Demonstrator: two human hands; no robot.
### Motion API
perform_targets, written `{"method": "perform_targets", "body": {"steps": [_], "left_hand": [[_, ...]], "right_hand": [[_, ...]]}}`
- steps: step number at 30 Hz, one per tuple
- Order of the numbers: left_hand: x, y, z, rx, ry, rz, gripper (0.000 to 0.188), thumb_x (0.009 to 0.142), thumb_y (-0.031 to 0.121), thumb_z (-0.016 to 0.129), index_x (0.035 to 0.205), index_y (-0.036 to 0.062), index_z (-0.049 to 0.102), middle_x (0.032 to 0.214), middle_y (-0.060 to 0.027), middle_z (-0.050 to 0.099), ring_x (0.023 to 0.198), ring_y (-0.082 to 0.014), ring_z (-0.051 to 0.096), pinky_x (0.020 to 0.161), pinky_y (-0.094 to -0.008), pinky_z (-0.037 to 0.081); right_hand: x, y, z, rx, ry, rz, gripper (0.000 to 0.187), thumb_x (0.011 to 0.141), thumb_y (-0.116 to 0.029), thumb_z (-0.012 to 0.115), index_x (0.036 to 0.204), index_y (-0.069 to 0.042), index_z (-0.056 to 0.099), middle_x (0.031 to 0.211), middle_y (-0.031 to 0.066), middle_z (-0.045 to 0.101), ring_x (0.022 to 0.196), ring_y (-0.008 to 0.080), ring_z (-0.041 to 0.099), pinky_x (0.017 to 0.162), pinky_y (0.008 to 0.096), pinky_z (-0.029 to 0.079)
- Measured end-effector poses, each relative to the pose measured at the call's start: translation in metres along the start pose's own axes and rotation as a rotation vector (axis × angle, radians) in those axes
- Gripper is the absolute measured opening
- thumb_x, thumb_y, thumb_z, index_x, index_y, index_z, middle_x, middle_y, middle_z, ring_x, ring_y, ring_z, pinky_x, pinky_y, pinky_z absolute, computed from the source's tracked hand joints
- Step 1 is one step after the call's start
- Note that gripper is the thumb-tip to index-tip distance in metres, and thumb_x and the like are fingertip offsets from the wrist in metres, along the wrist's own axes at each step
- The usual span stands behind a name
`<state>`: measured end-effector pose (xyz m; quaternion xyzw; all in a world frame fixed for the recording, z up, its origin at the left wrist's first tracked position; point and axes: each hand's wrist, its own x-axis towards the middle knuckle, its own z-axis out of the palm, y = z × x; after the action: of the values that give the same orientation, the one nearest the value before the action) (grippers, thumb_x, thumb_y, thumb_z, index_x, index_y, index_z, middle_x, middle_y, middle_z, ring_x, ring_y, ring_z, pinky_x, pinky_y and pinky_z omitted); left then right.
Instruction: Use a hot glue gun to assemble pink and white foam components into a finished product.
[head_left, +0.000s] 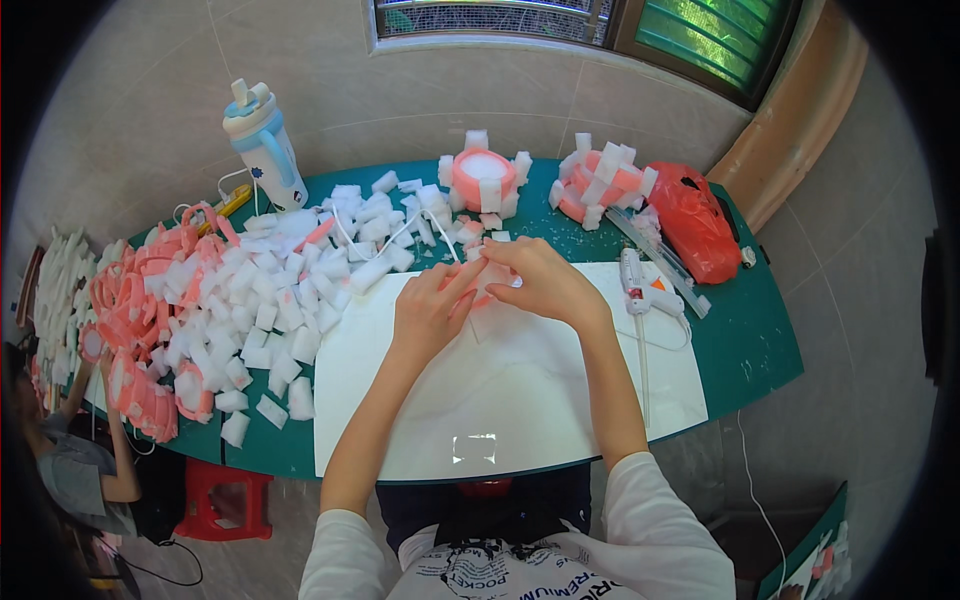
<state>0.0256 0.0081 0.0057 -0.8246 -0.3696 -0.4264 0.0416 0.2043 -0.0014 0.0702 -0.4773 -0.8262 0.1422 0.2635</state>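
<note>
Over the far part of a white board (pixel 500 400), my left hand (pixel 432 308) and my right hand (pixel 548 282) meet with their fingertips close together. Between them is a pink foam piece (pixel 488 284), mostly covered by my fingers, so its full shape is hidden. The fingers of both hands are closed around it. Just beyond my hands lie small pink and white foam bits. A white glue gun (pixel 634 285) rests to the right of my right hand, its cord looping on the board.
White foam blocks (pixel 285 300) and pink foam rings (pixel 140 290) are heaped on the left. A bottle (pixel 264 145) stands behind. Two pink rings with white blocks (pixel 484 180) sit at the back, near a red plastic bag (pixel 695 225). Another person (pixel 85 455) works at far left.
</note>
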Motion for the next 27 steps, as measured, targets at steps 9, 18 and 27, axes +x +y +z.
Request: {"method": "perform_targets", "body": {"steps": [9, 18, 27], "left_hand": [[0.001, -0.002, -0.001, 0.031, -0.001, 0.016, 0.049, 0.071, 0.007, 0.066, 0.118, 0.0153, 0.057, 0.083, -0.0022, 0.055, 0.076, -0.0197, 0.053, 0.067, -0.0312, 0.04], [-0.001, -0.004, 0.001, -0.006, 0.043, 0.004, 0.043, 0.065, 0.005, 0.067, 0.107, 0.0072, 0.059, 0.084, -0.0077, 0.055, 0.075, -0.0247, 0.053, 0.066, -0.0343, 0.042], [-0.004, -0.007, 0.004, 0.0, 0.023, 0.001, 0.034, 0.068, 0.008, 0.065, 0.102, 0.0084, 0.06, 0.086, -0.0057, 0.055, 0.077, -0.023, 0.051, 0.066, -0.0336, 0.041]], "right_hand": [[0.003, -0.004, 0.009, -0.127, 0.137, -0.17, 0.046, 0.066, -0.015, 0.072, 0.108, -0.001, 0.058, 0.105, 0.0129, 0.056, 0.095, 0.0276, 0.049, 0.08, 0.0365, 0.043], [0.011, -0.022, 0.039, -0.495, 0.278, -0.167, 0.028, 0.059, -0.007, 0.068, 0.083, -0.001, 0.054, 0.092, 0.016, 0.051, 0.1, 0.0287, 0.048, 0.07, 0.031, 0.041], [0.012, -0.026, 0.043, -0.661, 0.279, -0.139, 0.024, 0.067, -0.009, 0.064, 0.086, -0.001, 0.053, 0.083, 0.0105, 0.051, 0.083, 0.023, 0.05, 0.067, 0.0305, 0.041]]}}
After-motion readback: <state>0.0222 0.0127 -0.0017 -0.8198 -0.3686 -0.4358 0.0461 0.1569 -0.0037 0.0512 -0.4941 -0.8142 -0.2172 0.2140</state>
